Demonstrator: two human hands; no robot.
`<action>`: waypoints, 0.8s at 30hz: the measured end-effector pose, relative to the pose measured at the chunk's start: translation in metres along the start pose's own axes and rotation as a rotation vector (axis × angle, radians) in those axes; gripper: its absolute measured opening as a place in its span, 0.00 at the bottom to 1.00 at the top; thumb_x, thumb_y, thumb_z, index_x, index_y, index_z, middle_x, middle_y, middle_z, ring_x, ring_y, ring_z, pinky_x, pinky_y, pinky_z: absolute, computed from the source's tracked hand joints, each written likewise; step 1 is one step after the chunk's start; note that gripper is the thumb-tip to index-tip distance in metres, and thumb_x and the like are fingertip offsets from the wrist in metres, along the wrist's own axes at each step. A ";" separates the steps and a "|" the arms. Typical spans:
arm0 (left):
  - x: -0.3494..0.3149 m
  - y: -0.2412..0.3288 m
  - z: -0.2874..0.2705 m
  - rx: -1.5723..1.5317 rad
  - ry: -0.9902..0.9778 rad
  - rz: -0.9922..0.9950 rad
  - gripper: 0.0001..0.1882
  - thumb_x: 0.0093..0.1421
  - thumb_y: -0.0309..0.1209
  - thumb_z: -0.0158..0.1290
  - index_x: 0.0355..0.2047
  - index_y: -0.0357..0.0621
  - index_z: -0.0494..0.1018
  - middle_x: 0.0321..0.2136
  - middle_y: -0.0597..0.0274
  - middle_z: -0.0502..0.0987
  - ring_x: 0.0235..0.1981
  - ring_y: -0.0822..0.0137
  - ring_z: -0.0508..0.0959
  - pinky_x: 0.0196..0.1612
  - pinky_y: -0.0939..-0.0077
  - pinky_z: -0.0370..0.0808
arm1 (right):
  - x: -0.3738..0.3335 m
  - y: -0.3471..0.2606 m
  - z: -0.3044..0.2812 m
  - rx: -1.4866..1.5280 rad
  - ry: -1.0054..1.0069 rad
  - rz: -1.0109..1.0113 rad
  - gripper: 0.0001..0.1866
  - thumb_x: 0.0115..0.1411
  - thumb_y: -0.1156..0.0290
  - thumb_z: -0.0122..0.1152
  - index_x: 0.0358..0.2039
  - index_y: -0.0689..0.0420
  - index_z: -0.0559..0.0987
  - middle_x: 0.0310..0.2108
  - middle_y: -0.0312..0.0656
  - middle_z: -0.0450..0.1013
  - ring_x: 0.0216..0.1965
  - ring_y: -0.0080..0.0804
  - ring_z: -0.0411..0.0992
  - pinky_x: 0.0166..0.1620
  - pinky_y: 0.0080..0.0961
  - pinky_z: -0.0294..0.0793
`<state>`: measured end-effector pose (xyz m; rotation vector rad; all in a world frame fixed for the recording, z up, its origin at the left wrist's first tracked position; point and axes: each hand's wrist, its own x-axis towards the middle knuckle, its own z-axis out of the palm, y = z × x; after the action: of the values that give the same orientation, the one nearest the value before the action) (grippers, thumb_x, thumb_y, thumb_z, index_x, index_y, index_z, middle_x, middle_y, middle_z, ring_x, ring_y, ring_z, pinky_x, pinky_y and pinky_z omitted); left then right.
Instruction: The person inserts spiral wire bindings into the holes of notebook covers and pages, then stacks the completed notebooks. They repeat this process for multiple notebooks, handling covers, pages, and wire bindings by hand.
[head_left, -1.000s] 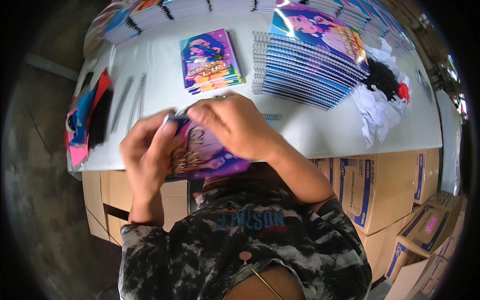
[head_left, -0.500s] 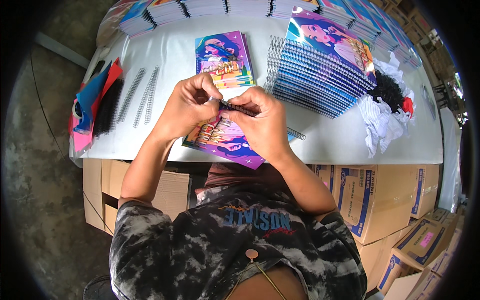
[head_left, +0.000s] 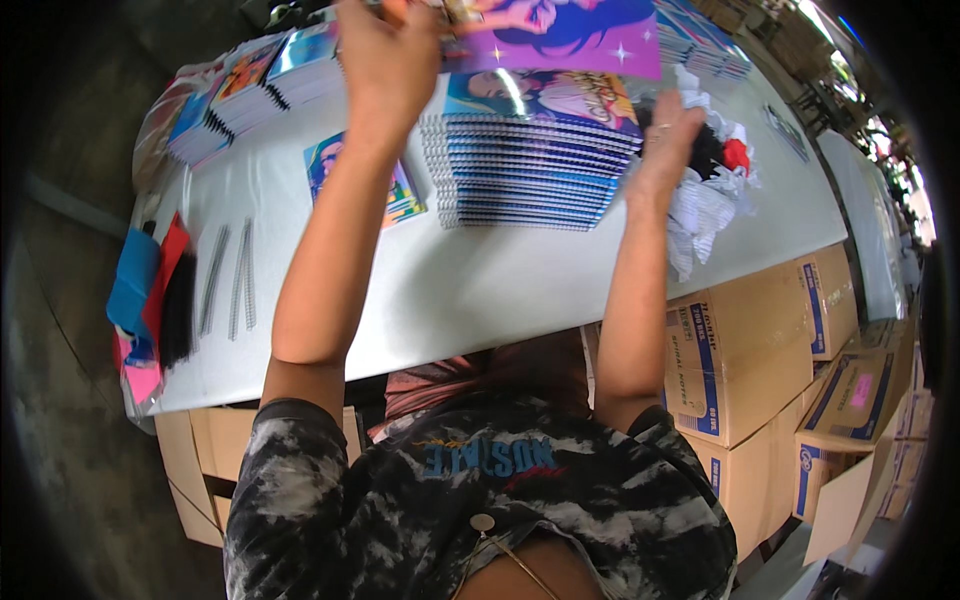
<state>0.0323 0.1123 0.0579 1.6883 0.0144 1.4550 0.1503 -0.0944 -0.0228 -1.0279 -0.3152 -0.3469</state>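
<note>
My left hand [head_left: 392, 65] is raised at the far side of the table, its fingers closed on the edge of a spiral notebook [head_left: 590, 45] with a purple illustrated cover. This notebook is partly cut off by the top of the view and hangs above the stack. Below it lies a fanned stack of spiral notebooks [head_left: 530, 172], their coils toward me. My right hand [head_left: 668, 148] stands at the right side of that stack, fingers stretched out and holding nothing. Behind my left forearm, a small pile of illustrated notebooks without visible coils [head_left: 405, 195] is partly hidden.
Loose wire coils [head_left: 242, 280] lie at the left, beside black coils [head_left: 180, 310] and red and blue sheets [head_left: 138, 280]. Crumpled paper [head_left: 700, 225] is to the right. More notebook stacks [head_left: 245, 95] line the far edge. Cardboard boxes [head_left: 750, 350] stand below the table.
The notebook has gone from the near middle of the table up over the stack in my left hand. My right hand has let go of it and moved right. The view has turned.
</note>
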 end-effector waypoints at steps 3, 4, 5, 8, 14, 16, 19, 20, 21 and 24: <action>-0.029 -0.050 0.005 0.713 -0.401 -0.067 0.15 0.55 0.35 0.50 0.36 0.34 0.71 0.31 0.43 0.74 0.30 0.50 0.75 0.35 0.67 0.71 | -0.010 0.009 0.004 -0.084 -0.149 0.009 0.31 0.63 0.50 0.40 0.50 0.69 0.68 0.52 0.52 0.65 0.54 0.36 0.63 0.58 0.27 0.54; -0.043 -0.058 0.009 0.772 -0.323 0.027 0.15 0.55 0.36 0.50 0.35 0.34 0.72 0.30 0.44 0.74 0.29 0.52 0.75 0.34 0.68 0.71 | -0.010 0.014 -0.002 -0.148 -0.150 -0.021 0.28 0.62 0.55 0.44 0.49 0.69 0.69 0.49 0.52 0.68 0.52 0.35 0.65 0.55 0.25 0.57; -0.057 -0.054 0.009 0.836 -0.239 0.130 0.15 0.55 0.36 0.50 0.33 0.34 0.73 0.28 0.45 0.74 0.28 0.53 0.75 0.34 0.68 0.71 | -0.010 0.017 -0.004 -0.200 -0.153 -0.051 0.24 0.61 0.59 0.48 0.47 0.69 0.71 0.47 0.51 0.70 0.49 0.34 0.67 0.53 0.24 0.61; -0.076 -0.033 0.015 0.620 -0.024 -0.075 0.15 0.56 0.38 0.51 0.27 0.35 0.73 0.23 0.50 0.74 0.23 0.61 0.73 0.30 0.71 0.70 | -0.015 0.020 0.000 -0.311 -0.074 -0.173 0.19 0.59 0.65 0.54 0.44 0.67 0.74 0.40 0.49 0.74 0.42 0.32 0.71 0.47 0.23 0.67; -0.087 -0.031 0.020 0.387 0.110 -0.331 0.23 0.59 0.45 0.50 0.18 0.36 0.68 0.15 0.65 0.69 0.18 0.75 0.66 0.24 0.78 0.66 | -0.019 0.022 0.007 -0.392 0.063 -0.364 0.17 0.56 0.65 0.59 0.40 0.66 0.75 0.33 0.45 0.75 0.33 0.30 0.72 0.40 0.25 0.70; -0.085 -0.035 0.014 0.334 0.098 -0.347 0.24 0.59 0.45 0.49 0.17 0.37 0.67 0.15 0.66 0.68 0.18 0.76 0.65 0.24 0.79 0.66 | -0.017 0.023 0.003 -0.416 -0.005 -0.359 0.20 0.56 0.64 0.59 0.44 0.66 0.72 0.35 0.46 0.74 0.34 0.31 0.71 0.40 0.25 0.69; -0.081 -0.054 -0.019 0.230 0.141 -0.289 0.18 0.58 0.41 0.50 0.22 0.37 0.71 0.18 0.59 0.74 0.20 0.72 0.71 0.26 0.77 0.68 | -0.023 0.013 -0.017 -0.493 -0.112 -0.311 0.26 0.58 0.62 0.56 0.53 0.63 0.64 0.46 0.48 0.66 0.45 0.33 0.65 0.47 0.27 0.65; -0.083 -0.062 -0.040 0.375 0.023 -0.249 0.16 0.57 0.40 0.51 0.25 0.38 0.72 0.21 0.57 0.75 0.23 0.69 0.73 0.29 0.75 0.69 | -0.032 0.007 -0.026 -0.437 -0.102 -0.319 0.25 0.59 0.64 0.54 0.53 0.62 0.64 0.48 0.48 0.65 0.48 0.33 0.64 0.48 0.28 0.63; -0.085 -0.069 -0.064 0.518 -0.099 -0.208 0.14 0.56 0.39 0.51 0.27 0.38 0.74 0.25 0.55 0.76 0.27 0.65 0.74 0.32 0.73 0.70 | -0.040 0.001 -0.040 -0.465 -0.084 -0.320 0.24 0.60 0.65 0.53 0.54 0.62 0.63 0.48 0.47 0.64 0.48 0.34 0.64 0.48 0.29 0.63; -0.107 -0.085 -0.148 1.043 -0.780 -0.254 0.22 0.51 0.40 0.52 0.47 0.50 0.70 0.46 0.56 0.70 0.49 0.58 0.68 0.50 0.64 0.65 | -0.083 0.000 -0.070 -0.419 -0.083 -0.322 0.20 0.60 0.72 0.50 0.52 0.63 0.65 0.47 0.47 0.66 0.48 0.35 0.65 0.50 0.30 0.63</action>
<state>-0.0766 0.1958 -0.0900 2.8570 0.6213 0.4786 0.0820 -0.1444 -0.0903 -1.4078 -0.4986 -0.6810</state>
